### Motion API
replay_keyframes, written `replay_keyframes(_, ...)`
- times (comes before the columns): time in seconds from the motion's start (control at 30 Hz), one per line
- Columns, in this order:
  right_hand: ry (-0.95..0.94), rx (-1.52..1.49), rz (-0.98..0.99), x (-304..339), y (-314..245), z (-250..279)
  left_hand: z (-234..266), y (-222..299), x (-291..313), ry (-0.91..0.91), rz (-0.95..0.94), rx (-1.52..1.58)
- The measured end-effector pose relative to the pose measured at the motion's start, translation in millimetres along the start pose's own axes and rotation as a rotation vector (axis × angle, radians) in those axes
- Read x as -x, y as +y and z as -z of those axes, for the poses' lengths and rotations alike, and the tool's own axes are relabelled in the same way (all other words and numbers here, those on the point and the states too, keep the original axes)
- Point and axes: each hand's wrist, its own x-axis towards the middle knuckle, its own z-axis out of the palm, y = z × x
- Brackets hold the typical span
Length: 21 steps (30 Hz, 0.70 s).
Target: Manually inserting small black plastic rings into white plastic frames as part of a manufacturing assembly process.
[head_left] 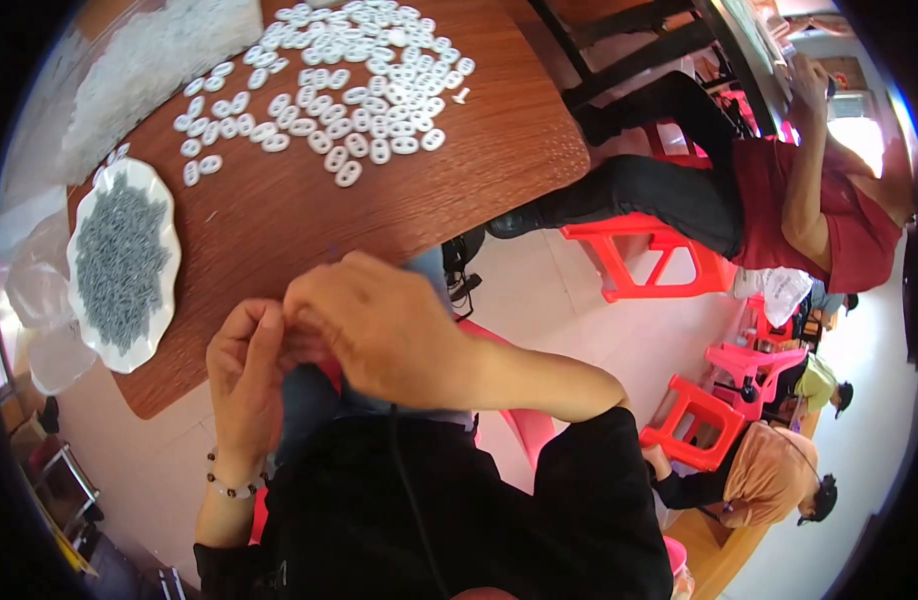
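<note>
My left hand [247, 375] is raised just off the near edge of the wooden table, its thumb and fingers pinched together. Against its fingertips works my right hand [374, 325], its fingers curled inward and slightly blurred. Whatever sits between the fingers is hidden. Left of my hands, a white scalloped plate [169, 280] holds a heap of small grey screws [124, 265]. Many white oval plastic pieces [379, 100], each with two holes, lie loose across the far part of the table.
A clear bag of white pieces [154, 75] lies at the table's far left. The brown tabletop [279, 220] ends at a rounded right corner. Another person [809, 200] in a dark red shirt sits to the right, near a red stool [659, 260]. More people sit farther off.
</note>
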Motion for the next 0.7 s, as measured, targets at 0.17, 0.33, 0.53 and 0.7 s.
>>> replay_keyframes(0.17,-0.028,-0.071,0.050,18.7,-8.7,1.4,5.3,-14.3,9.5,0.168,-0.193,-0.317)
replay_keyframes(0.33,-0.001,-0.257,0.020,20.7,1.4,39.8,2.5,-5.4,4.2,0.164,-0.280,-0.514)
replay_keyframes(0.53,0.045,-0.274,-0.290,41.7,31.6,94.2,7.5,-8.8,-2.1,0.201,-0.291,-0.547)
replay_keyframes(0.7,0.475,-0.377,-0.617,72.7,80.2,138.8,9.5,-10.2,-5.8,0.244,-0.300,-0.491)
